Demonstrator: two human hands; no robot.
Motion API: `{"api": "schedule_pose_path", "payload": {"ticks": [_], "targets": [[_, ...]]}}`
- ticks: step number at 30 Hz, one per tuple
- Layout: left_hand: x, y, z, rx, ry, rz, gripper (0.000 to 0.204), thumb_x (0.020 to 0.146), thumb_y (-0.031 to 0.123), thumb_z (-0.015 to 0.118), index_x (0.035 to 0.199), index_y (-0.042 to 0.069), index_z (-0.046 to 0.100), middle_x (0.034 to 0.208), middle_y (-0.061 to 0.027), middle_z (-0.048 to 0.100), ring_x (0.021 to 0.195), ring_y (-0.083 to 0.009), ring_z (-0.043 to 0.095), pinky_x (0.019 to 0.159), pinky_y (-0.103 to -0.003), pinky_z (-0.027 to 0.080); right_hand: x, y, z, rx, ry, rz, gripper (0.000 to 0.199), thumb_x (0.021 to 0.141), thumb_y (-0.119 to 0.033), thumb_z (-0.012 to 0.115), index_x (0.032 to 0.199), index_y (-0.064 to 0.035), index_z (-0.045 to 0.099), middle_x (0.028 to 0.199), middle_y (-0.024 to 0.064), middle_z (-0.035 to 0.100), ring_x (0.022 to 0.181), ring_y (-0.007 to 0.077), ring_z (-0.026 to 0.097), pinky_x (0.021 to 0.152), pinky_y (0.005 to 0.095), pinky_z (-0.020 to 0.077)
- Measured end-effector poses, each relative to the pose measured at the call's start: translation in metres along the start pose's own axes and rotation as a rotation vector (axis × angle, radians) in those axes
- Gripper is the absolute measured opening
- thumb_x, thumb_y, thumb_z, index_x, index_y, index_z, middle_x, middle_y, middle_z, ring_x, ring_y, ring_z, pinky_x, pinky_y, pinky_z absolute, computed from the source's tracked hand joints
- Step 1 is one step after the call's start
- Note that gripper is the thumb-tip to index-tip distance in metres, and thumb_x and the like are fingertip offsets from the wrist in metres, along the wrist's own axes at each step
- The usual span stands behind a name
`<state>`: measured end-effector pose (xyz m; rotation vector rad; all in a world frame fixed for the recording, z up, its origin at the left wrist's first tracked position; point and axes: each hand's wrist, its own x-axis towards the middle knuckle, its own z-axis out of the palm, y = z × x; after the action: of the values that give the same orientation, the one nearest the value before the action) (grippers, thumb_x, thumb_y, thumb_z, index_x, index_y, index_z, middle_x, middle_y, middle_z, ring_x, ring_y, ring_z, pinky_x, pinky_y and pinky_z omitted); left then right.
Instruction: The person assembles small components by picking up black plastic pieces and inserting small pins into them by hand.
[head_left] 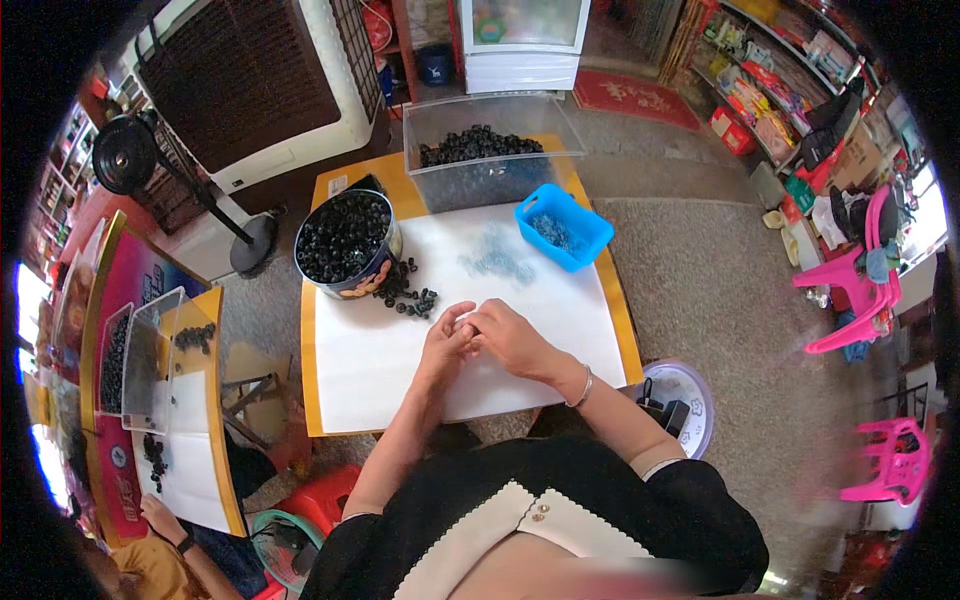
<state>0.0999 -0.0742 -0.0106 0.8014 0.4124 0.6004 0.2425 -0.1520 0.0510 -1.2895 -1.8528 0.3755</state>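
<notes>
My left hand (pixel 448 342) and my right hand (pixel 515 340) meet over the white sheet (pixel 380 370) on the table. Their fingertips are closed together, and whatever sits between them is too small and hidden to name. Beyond my left hand lies a loose pile of small black round parts (pixel 408 298). A bucket (pixel 350 232) heaped with the same kind of parts stands behind that pile. Farther off, small pale-blue translucent pieces (pixel 500 262) are scattered on the sheet. More of them lie in a bright blue basket (pixel 590 258) at the right.
A clear plastic bin (pixel 445 188) holding black parts stands at the table's far edge. To the left, another person's hand (pixel 160 515) rests at a second table with similar parts. A fan (pixel 258 240), a lilac basin (pixel 700 390) and pink chairs (pixel 890 460) stand around.
</notes>
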Motion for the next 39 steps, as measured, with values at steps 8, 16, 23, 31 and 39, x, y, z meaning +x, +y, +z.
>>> {"api": "schedule_pose_path", "payload": {"ticks": [8,16,23,31,39], "targets": [[0.002,-0.003,-0.014,-0.208,-0.007,0.034,0.051,0.077,0.017,0.074,0.116,0.005,0.045,0.092,-0.0036,0.059,0.071,-0.0114,0.058,0.055,-0.022,0.043,0.011,0.002,0.003,-0.116,-0.029,-0.044,0.021,0.077,-0.009,0.06,0.096,-0.0046,0.053,0.092,0.0127,0.051,0.086,0.0301,0.05,0.075,0.0381,0.0415],[-0.001,0.007,0.003,-0.217,0.045,0.023,0.055,0.078,0.018,0.073,0.121,0.005,0.041,0.093,-0.003,0.059,0.071,-0.0124,0.06,0.058,-0.022,0.045,0.011,0.005,0.008,-0.267,-0.007,-0.138,0.026,0.075,-0.011,0.061,0.097,-0.0032,0.051,0.093,0.0123,0.053,0.086,0.0293,0.053,0.074,0.0379,0.0426],[0.003,0.0,-0.002,-0.179,0.112,0.072,0.041,0.085,0.02,0.064,0.118,0.005,0.046,0.092,-0.0011,0.059,0.065,-0.0082,0.059,0.053,-0.02,0.045,0.017,0.01,0.017,-0.299,0.048,-0.135,0.024,0.076,-0.012,0.06,0.095,-0.0031,0.05,0.091,0.0121,0.054,0.083,0.0291,0.053,0.072,0.0376,0.0431],[-0.006,-0.001,0.022,0.378,0.29,0.43,0.038,0.091,0.025,0.054,0.12,0.002,0.047,0.107,-0.007,0.052,0.099,-0.0139,0.051,0.087,-0.027,0.039,0.004,0.02,0.032,-0.305,0.052,0.031,0.015,0.079,-0.01,0.056,0.093,-0.0046,0.051,0.086,0.0134,0.055,0.075,0.0325,0.055,0.065,0.0401,0.0453],[-0.003,-0.01,0.031,0.194,0.191,0.344,0.017,0.091,0.019,0.053,0.09,0.002,0.055,0.086,-0.0057,0.059,0.087,-0.0147,0.057,0.081,-0.027,0.044,-0.013,0.027,0.059,-0.179,-0.045,0.067,0.018,0.08,-0.011,0.05,0.095,0.0002,0.05,0.084,0.0195,0.057,0.071,0.0359,0.059,0.061,0.0441,0.0493]]}}
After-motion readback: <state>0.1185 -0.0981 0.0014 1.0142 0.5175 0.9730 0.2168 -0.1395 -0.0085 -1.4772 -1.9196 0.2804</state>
